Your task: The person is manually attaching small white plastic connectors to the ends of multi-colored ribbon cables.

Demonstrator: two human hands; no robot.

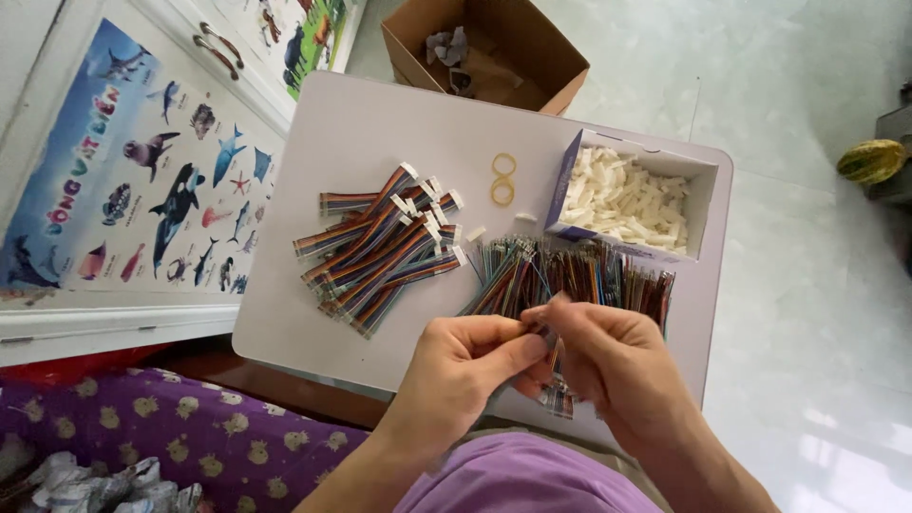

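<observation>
My left hand (pixel 465 366) and my right hand (pixel 608 356) meet above the near edge of a small white table (pixel 351 133). Together they pinch a short multicoloured ribbon cable (pixel 559 394), whose lower end hangs between the hands. Just beyond the fingers lies a spread of loose ribbon cables (pixel 579 275) with bare ends. To the left sits a pile of cables with white connectors fitted (pixel 380 249). An open box of white plastic connectors (pixel 627 198) stands at the table's far right.
Two yellow rubber bands (pixel 503 179) lie near the table's middle back. A brown cardboard box (pixel 484 52) stands on the tiled floor behind. A sea-animal poster (pixel 133 180) covers a cabinet at left. Purple patterned fabric (pixel 180 432) lies near left.
</observation>
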